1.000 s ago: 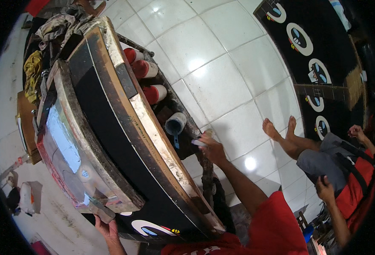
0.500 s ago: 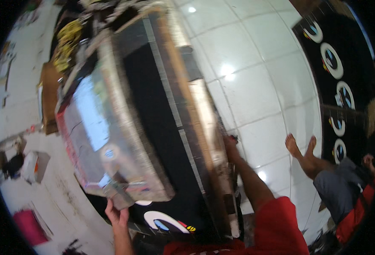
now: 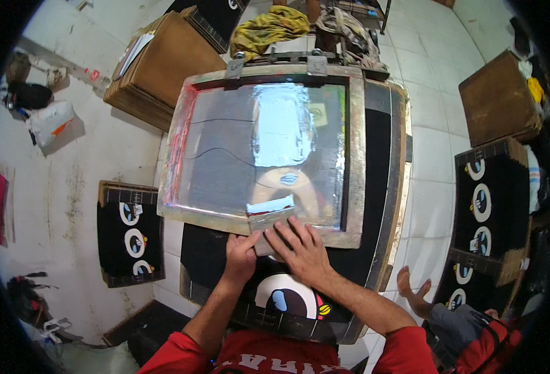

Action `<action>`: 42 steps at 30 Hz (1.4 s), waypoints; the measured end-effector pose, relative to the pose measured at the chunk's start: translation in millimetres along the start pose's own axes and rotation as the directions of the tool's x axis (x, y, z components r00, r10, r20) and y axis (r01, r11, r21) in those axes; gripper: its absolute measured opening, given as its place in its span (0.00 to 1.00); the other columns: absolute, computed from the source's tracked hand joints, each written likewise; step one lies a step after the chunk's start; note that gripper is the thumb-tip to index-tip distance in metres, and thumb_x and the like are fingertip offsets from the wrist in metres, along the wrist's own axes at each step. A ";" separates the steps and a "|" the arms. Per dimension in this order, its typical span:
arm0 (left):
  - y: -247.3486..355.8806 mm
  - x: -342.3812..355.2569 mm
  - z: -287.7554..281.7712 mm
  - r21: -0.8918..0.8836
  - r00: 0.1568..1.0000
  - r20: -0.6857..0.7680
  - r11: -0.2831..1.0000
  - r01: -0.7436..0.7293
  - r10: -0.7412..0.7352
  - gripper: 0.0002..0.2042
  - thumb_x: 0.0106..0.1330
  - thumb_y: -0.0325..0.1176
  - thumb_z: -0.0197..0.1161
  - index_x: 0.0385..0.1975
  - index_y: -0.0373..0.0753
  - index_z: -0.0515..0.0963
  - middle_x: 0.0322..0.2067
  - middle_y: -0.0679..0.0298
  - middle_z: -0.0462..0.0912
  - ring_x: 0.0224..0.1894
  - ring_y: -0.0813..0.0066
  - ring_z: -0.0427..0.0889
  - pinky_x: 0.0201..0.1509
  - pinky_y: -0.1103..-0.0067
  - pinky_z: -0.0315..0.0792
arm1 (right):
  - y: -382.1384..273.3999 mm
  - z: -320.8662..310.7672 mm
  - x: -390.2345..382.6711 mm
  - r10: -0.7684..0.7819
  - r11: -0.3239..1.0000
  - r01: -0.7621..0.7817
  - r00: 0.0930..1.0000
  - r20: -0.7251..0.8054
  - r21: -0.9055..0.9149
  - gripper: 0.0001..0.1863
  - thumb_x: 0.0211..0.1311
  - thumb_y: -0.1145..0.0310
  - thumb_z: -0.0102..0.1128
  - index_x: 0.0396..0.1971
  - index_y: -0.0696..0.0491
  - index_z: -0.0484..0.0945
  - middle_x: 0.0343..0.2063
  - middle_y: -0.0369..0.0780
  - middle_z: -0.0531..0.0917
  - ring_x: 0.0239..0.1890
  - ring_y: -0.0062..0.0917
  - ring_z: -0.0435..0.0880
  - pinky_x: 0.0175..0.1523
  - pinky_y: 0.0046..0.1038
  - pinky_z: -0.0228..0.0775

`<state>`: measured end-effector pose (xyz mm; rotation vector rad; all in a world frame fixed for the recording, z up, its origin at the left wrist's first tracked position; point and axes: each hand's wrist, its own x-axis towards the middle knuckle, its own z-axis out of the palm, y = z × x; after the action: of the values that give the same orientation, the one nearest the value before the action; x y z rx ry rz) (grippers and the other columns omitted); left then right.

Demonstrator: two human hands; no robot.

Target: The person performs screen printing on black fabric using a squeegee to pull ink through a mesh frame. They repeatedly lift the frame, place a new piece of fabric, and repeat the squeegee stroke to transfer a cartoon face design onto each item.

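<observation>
A framed printing screen point(image 3: 354, 168) lies over black fabric point(image 3: 376, 187) on a board in front of me. Light blue ink point(image 3: 282, 128) covers a broad patch of its mesh. At the screen's near side, a squeegee point(image 3: 263, 219) carries the same blue along its far edge. My left hand point(image 3: 240, 257) grips the squeegee's left end, thumb on top. Across its right part lie the fingers of my right hand point(image 3: 303, 249), holding it too. Just nearer than both hands, a white, black and blue eye-like print point(image 3: 293, 300) shows on the fabric.
Metal hinge clamps point(image 3: 316, 64) hold the screen's far side. Beyond are a yellow cloth point(image 3: 268, 31) and stacked brown boards point(image 3: 162, 68). Boards with printed black fabric point(image 3: 131, 237) stand at left, and more printed boards point(image 3: 480, 199) at right, near a seated person point(image 3: 455, 330).
My view has turned. The screen now lies lower over the fabric. My right hand has moved from the board's right edge onto the squeegee, joining my left hand.
</observation>
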<state>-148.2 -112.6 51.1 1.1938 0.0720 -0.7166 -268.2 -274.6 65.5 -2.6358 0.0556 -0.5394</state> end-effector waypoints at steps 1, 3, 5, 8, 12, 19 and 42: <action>1.1 0.4 0.8 -0.005 1.000 0.004 1.000 -0.028 0.028 0.30 0.66 0.17 0.63 0.67 0.34 0.61 0.61 0.55 0.76 0.63 0.62 0.77 0.69 0.65 0.71 | -2.6 9.5 5.1 -0.018 0.998 0.017 1.000 -0.018 -0.068 0.32 0.54 0.64 0.70 0.63 0.39 0.79 0.68 0.36 0.71 0.67 0.36 0.69 0.69 0.43 0.59; -0.2 0.9 1.6 -0.152 1.000 -0.011 0.988 0.014 -0.015 0.30 0.66 0.16 0.64 0.67 0.36 0.61 0.59 0.57 0.77 0.61 0.65 0.78 0.67 0.68 0.72 | -4.1 18.8 5.9 -0.038 0.985 0.034 0.999 -0.025 -0.169 0.33 0.56 0.64 0.68 0.65 0.39 0.77 0.66 0.34 0.74 0.67 0.34 0.69 0.67 0.42 0.57; -1.6 0.7 -0.7 -0.128 0.983 -0.135 0.986 0.109 -0.127 0.33 0.65 0.17 0.66 0.68 0.38 0.60 0.59 0.58 0.76 0.60 0.66 0.78 0.66 0.69 0.72 | -6.0 15.5 5.3 -0.054 0.976 0.043 0.997 -0.049 -0.214 0.33 0.54 0.66 0.67 0.65 0.39 0.78 0.64 0.31 0.76 0.67 0.32 0.70 0.66 0.41 0.57; 6.8 5.2 -11.6 -0.164 0.968 -0.085 0.961 0.220 -0.236 0.27 0.74 0.30 0.63 0.69 0.38 0.59 0.59 0.58 0.75 0.61 0.67 0.76 0.61 0.65 0.77 | -9.4 -1.5 31.2 -0.072 0.979 0.034 0.980 -0.185 -0.203 0.36 0.41 0.71 0.68 0.59 0.40 0.82 0.60 0.29 0.80 0.65 0.30 0.71 0.65 0.43 0.57; 34.7 5.7 -31.0 0.206 0.898 -0.025 0.877 0.434 -0.439 0.23 0.80 0.42 0.56 0.66 0.37 0.64 0.50 0.54 0.83 0.48 0.63 0.85 0.46 0.68 0.83 | 25.6 -30.5 116.2 0.052 0.997 -0.067 0.934 -0.352 -0.032 0.33 0.36 0.81 0.66 0.50 0.48 0.83 0.50 0.38 0.86 0.51 0.40 0.81 0.57 0.40 0.68; 71.3 4.5 -97.6 0.941 0.837 0.330 -0.078 -0.330 0.437 0.37 0.61 0.55 0.73 0.65 0.39 0.73 0.63 0.49 0.75 0.73 0.47 0.64 0.75 0.49 0.56 | 114.4 -19.9 260.6 0.050 0.964 -0.094 0.983 -0.177 -0.248 0.21 0.49 0.80 0.65 0.46 0.53 0.78 0.38 0.43 0.82 0.43 0.45 0.78 0.47 0.44 0.69; 36.1 32.9 -131.7 0.907 0.842 0.415 -0.229 -0.354 0.343 0.46 0.58 0.55 0.72 0.75 0.43 0.60 0.75 0.48 0.56 0.78 0.40 0.48 0.76 0.37 0.39 | 79.5 12.5 225.9 0.280 0.902 -0.202 0.947 0.160 -0.382 0.17 0.49 0.68 0.76 0.39 0.50 0.78 0.33 0.40 0.82 0.39 0.40 0.81 0.43 0.42 0.67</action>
<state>-61.8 -7.7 15.3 2.5920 -1.0763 -0.0459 -51.1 -369.3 103.0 -2.9665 0.4533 -0.1712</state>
